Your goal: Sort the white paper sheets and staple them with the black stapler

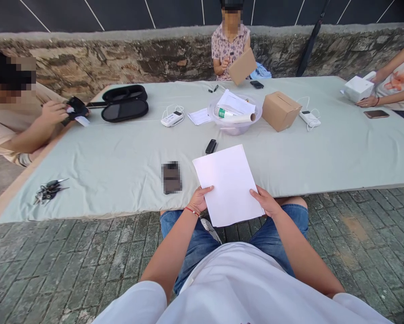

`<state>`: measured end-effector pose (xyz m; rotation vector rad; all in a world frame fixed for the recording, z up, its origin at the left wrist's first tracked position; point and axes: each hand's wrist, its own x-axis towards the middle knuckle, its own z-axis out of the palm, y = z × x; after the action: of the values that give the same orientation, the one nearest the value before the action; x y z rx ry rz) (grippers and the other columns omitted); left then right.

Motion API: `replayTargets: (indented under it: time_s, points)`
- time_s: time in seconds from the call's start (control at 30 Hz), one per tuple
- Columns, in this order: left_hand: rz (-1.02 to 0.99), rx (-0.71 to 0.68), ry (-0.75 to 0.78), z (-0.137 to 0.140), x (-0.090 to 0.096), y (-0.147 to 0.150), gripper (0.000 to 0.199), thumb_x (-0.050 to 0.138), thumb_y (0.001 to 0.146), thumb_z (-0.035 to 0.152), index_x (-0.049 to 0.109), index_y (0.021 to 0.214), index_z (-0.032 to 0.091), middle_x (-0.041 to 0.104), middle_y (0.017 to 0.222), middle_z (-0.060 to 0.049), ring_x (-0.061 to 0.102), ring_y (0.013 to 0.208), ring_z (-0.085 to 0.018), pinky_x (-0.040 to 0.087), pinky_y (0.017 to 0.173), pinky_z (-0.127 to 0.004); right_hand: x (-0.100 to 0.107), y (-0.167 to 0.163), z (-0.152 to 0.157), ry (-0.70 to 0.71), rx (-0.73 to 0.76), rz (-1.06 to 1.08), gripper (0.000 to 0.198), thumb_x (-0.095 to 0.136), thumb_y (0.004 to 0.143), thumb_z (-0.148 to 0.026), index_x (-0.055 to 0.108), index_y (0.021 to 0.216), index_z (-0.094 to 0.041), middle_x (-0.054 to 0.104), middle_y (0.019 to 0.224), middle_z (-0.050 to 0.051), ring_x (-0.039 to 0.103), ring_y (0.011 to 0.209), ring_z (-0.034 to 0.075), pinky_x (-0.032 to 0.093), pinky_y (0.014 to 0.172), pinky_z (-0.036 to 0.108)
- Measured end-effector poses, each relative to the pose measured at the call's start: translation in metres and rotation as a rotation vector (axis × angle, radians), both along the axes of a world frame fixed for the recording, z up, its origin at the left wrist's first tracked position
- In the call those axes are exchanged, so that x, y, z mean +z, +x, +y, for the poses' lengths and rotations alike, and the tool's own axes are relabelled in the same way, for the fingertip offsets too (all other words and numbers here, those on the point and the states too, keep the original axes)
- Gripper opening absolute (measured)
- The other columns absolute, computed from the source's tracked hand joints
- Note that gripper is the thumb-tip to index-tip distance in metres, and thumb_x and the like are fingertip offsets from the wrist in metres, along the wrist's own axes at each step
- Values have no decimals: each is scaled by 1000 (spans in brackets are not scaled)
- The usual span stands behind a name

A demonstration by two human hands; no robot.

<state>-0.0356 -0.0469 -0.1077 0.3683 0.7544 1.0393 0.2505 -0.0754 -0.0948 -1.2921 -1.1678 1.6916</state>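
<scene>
Both my hands hold a stack of white paper sheets [227, 184], tilted over the near table edge. My left hand [200, 199] grips the stack's left side, thumb on top, fingers hidden beneath. On the opposite side my right hand [266, 200] pinches the edge in the same way. The sheets look blank, and their edges are slightly uneven. Just beyond the paper lies a black stapler [210, 146], partly covered by it. A blurred dark rectangular object [171, 177] rests on the cloth to the left of the paper.
A cloth-covered table [337, 153] spans the view. On it stand a clear plastic bowl [235, 128] with papers and a roll, a cardboard box [281, 111], white power banks [172, 119], a black case [125, 104] and keys [50, 191]. Three people sit around, handling objects.
</scene>
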Motion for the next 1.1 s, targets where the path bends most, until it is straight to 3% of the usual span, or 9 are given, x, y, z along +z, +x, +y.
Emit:
replayTargets:
  time_s: [0.13, 0.23, 0.4, 0.53, 0.67, 0.77, 0.9, 1.1]
  points:
    - [-28, -6, -32, 7, -2, 2, 42, 75, 66, 11, 67, 107, 8, 74, 100, -13, 72, 88, -28, 51, 98, -48, 14, -2, 12, 1, 119, 200, 54, 71, 79, -47, 58, 126, -25, 65, 126, 7, 63, 109, 25, 49, 94, 40]
    - [-26, 20, -65, 18, 0, 8, 34, 73, 71, 13, 67, 104, 9, 75, 97, -12, 72, 87, -25, 51, 98, -45, 17, -10, 28, -34, 162, 213, 53, 77, 74, -42, 62, 121, -23, 68, 120, 8, 66, 103, 25, 52, 89, 40]
    - [-6, -13, -115, 31, -1, 10, 34, 71, 75, 17, 66, 107, 8, 74, 99, -15, 71, 89, -26, 54, 95, -43, 8, -17, 55, -131, 16, 102, 39, 77, 74, -41, 68, 104, -19, 73, 107, 10, 69, 91, 25, 55, 85, 41]
    - [107, -48, -101, 32, -9, 9, 47, 76, 69, 10, 63, 114, 6, 72, 106, -19, 70, 95, -30, 54, 94, -46, -1, -10, 61, -153, 17, 55, 40, 73, 77, -41, 64, 110, -21, 71, 112, 10, 68, 96, 25, 54, 87, 42]
    - [107, -41, -64, 29, -13, 10, 52, 79, 68, 14, 62, 116, 7, 70, 110, -19, 69, 100, -31, 53, 95, -48, -7, -7, 59, -91, -100, -43, 41, 66, 82, -47, 60, 115, -24, 68, 117, 9, 66, 100, 24, 54, 85, 40]
    - [130, -38, -48, 26, -11, 11, 51, 81, 67, 17, 63, 114, 8, 70, 110, -19, 69, 100, -31, 52, 95, -49, -12, -9, 58, -36, -26, -53, 35, 61, 84, -47, 62, 109, -23, 69, 113, 7, 66, 98, 23, 53, 86, 37]
    - [154, -69, -9, 26, -6, 13, 50, 82, 66, 17, 65, 112, 8, 70, 111, -20, 69, 100, -31, 52, 96, -49, -18, -6, 61, 81, -33, -282, 28, 56, 85, -44, 63, 100, -22, 71, 104, 4, 65, 91, 22, 52, 82, 36]
    - [216, 114, -59, 55, 7, 19, 41, 74, 77, 32, 64, 109, 9, 72, 105, -17, 70, 94, -27, 52, 96, -47, -14, 7, 73, 165, 58, -352, 29, 52, 86, -41, 62, 105, -22, 70, 102, 2, 63, 88, 21, 51, 77, 34]
